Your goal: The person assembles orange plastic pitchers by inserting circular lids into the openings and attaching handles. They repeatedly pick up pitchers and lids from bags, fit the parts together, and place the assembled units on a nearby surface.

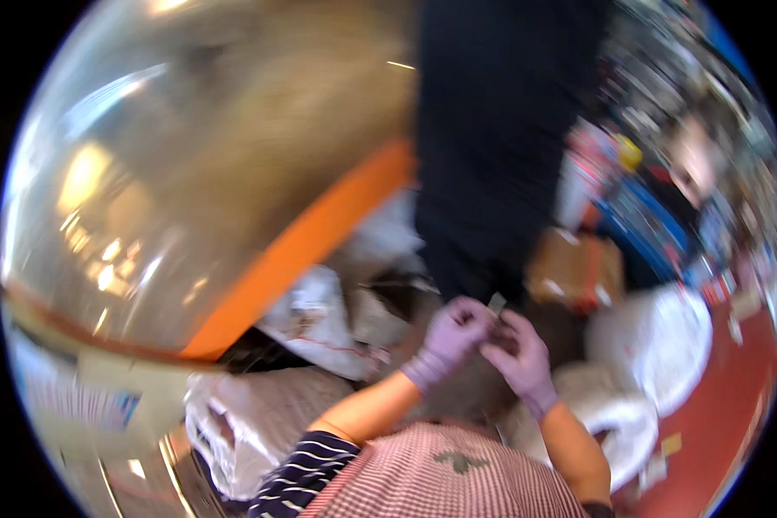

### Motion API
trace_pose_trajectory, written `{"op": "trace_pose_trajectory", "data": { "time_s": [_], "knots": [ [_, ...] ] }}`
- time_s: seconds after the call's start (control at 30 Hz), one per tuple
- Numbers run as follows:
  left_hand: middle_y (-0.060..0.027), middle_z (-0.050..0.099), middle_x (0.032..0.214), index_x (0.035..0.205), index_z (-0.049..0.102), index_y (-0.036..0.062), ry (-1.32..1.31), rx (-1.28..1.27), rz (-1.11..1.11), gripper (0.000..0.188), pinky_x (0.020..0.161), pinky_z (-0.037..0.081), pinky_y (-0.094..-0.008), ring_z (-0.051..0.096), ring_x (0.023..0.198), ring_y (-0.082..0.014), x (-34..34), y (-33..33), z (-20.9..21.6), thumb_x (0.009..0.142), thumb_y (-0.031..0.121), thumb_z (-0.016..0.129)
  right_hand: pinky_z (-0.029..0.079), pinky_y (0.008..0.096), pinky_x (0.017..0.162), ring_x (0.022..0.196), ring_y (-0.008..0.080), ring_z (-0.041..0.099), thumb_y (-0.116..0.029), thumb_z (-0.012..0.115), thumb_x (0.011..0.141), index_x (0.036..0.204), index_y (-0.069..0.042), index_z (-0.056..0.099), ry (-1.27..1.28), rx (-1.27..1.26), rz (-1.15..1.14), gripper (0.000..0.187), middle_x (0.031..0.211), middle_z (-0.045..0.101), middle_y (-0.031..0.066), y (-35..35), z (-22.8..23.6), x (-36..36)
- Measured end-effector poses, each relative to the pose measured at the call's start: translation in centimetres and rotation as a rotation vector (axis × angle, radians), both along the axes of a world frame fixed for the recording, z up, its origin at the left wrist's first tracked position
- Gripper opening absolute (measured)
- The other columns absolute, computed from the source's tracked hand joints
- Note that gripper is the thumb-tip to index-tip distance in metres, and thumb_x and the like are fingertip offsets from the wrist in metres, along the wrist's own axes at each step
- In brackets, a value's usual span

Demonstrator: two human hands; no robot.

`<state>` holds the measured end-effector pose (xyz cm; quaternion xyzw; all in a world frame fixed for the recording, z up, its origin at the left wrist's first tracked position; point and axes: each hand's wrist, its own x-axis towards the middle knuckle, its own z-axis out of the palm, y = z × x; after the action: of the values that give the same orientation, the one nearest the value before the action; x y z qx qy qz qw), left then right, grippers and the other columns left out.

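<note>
My left hand [453, 335], in a thin purple glove, is held in front of my checked apron with its fingers curled into a pinch. Close beside it is my right hand [525, 356], also gloved in purple, its fingers bent and its thumb turned toward the left one. A small greyish piece [497, 302] shows at the fingertips between the two hands; it is too small and blurred to name. Whether one hand or both grip it is hard to see. Just beyond the hands hangs the black clothing [501, 155] of a person standing close.
A big glossy curved surface with an orange rim [302, 250] fills the upper left. White sacks [268, 406] lie at the lower left, and more white sacks [652, 341] stand at the right. Behind them are a cardboard box [577, 268], a blue crate [639, 224] and a red floor [725, 397].
</note>
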<state>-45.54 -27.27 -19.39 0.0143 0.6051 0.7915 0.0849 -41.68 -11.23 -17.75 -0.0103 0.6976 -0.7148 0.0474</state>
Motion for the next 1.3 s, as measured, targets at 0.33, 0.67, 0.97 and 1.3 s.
{"op": "trace_pose_trajectory", "data": {
  "time_s": [0.33,0.67,0.97,1.3],
  "knots": [
    [0.0036,0.059,0.083,0.097,0.06,0.005,-0.065,0.011,0.427,0.013,0.063,0.044,-0.019,0.051,0.072,-0.0031,15.5,-25.3,0.9,0.093,0.015,0.067,0.051,0.0251,0.057,0.063,0.013,0.065,-0.001,0.067,0.083,0.137,0.005,0.042,-0.147,0.007,0.756,0.06,0.08,0.068,0.0092,-25.9,1.5,4.4],
    [0.0002,0.063,0.086,0.102,0.064,0.003,0.081,-0.231,1.095,0.017,0.067,0.046,-0.0207,0.056,0.075,-0.0053,33.3,-42.1,3.9,0.092,0.016,0.068,0.054,0.0361,0.074,0.077,0.0261,0.068,-0.013,0.063,0.086,0.125,-0.009,0.061,0.704,0.54,1.39,0.04,0.082,0.07,0.0131,-43.7,5.6,5.4],
    [-0.0091,0.067,0.097,0.116,0.059,-0.0025,0.002,-0.323,1.771,0.028,0.071,0.053,-0.0263,0.066,0.085,-0.0142,45.4,-39.0,4.2,0.091,0.011,0.062,0.053,0.0388,0.074,0.081,0.0323,0.069,-0.011,0.059,0.09,0.122,-0.012,0.064,1.162,0.261,1.577,0.033,0.088,0.07,0.0164,-56.3,15.5,8.2],
    [-0.0102,0.068,0.102,0.119,0.059,-0.0061,-0.271,-0.198,1.881,0.038,0.083,0.052,-0.0278,0.064,0.093,-0.0131,50.5,-33.6,2.2,0.088,0.015,0.067,0.055,0.0322,0.071,0.074,0.0225,0.069,-0.005,0.057,0.091,0.125,-0.008,0.057,1.213,-0.122,1.684,0.034,0.084,0.07,0.0144,-67.0,24.1,15.8]
  ]
}}
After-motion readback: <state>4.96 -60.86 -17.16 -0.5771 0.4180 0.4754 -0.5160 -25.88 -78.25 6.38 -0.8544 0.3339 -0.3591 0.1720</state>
